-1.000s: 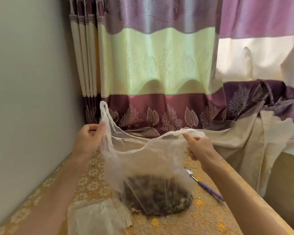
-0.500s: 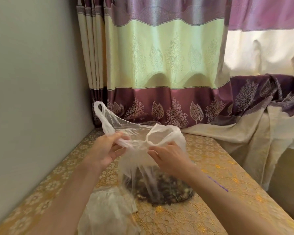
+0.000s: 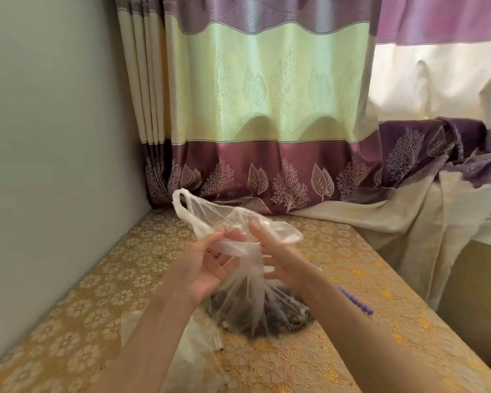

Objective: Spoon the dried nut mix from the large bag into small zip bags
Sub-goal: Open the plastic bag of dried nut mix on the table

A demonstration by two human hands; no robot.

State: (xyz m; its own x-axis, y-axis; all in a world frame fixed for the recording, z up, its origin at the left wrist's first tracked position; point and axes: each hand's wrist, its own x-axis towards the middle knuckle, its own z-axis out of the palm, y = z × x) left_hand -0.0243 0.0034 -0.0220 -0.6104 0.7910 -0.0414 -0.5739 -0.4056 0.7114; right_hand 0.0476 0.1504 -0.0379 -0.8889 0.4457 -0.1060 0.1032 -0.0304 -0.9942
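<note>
Head view: big clear plastic bag of dried nut mix sitting on tabletop, near the middle. Left hand with loose fingers, bag neck lying across them. Right hand pinching bag top. Small zip bags near left; purple spoon on right, partly hidden. Step looks like opening the big bag. Next: pull mouth wide, then pick up spoon.

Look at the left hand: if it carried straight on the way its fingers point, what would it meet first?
Probably the gathered neck of the bag, which the left hand already touches, fingers pointing up and right. Beyond it, the right hand; depth is uncertain.
</note>
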